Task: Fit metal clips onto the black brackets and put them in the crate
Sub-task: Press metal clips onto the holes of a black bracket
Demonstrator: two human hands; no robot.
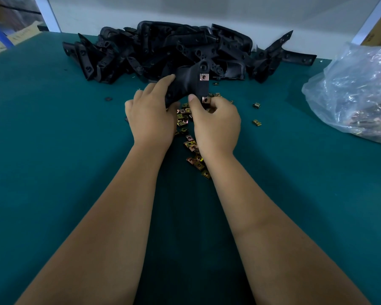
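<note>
Your left hand [151, 116] is gripping the bracket [188, 84]; your right hand [216, 122] is pinching a clip [206, 99] onto it; a skewed push risks jamming.

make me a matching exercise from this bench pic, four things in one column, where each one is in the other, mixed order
Things:
1. heap of black plastic brackets
2. clear crinkled plastic bag
3. loose brass-coloured metal clips
4. black bracket with a fitted clip

Places:
A. held in both hands
B. far side of the green table, by the white wall
C. scattered between the wrists
D. right edge of the table

Pairs: 1-B, 2-D, 3-C, 4-A
</note>
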